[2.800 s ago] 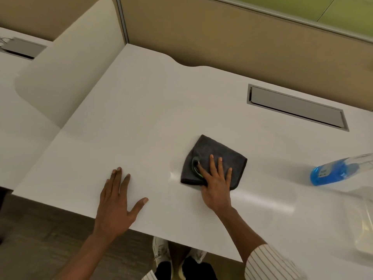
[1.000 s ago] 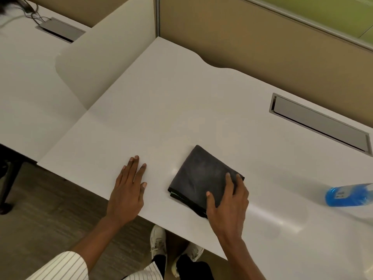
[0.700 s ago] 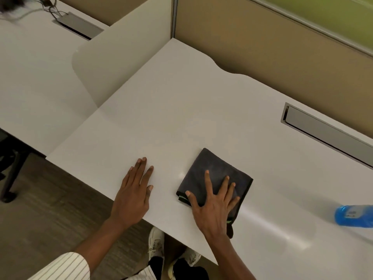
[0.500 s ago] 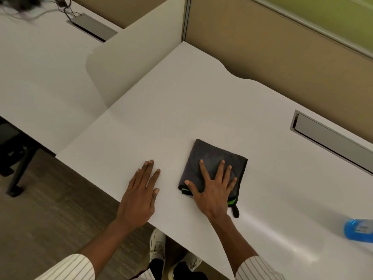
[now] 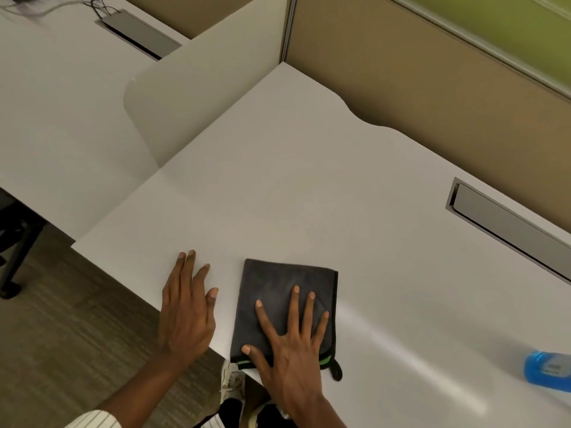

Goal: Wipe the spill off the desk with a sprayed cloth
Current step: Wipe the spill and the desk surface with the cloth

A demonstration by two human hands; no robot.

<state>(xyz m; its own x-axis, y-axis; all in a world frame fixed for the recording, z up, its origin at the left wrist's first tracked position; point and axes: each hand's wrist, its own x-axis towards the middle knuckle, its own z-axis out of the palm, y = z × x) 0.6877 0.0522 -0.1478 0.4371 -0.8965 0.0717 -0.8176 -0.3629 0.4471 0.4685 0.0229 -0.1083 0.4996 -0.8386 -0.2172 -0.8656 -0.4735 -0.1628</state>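
Note:
A folded dark grey cloth (image 5: 278,282) with a green edge lies at the front edge of the white desk (image 5: 309,180). My right hand (image 5: 293,344) presses flat on its near half, fingers spread. To the left of the cloth, my left hand (image 5: 185,310) rests flat on the bare desk, holding nothing. Right of the cloth the desk top shows a shiny streak. I see no distinct spill.
A blue spray bottle (image 5: 550,370) lies at the far right edge of the view. A grey cable flap (image 5: 506,227) is set into the desk at the back right. A white divider (image 5: 200,97) stands on the left, before a neighbouring desk (image 5: 61,103). Tan partition (image 5: 432,88) behind.
My right hand has slid the cloth back toward the front edge and turned it square to me. The left hand stays flat on the desk. The view has shifted left.

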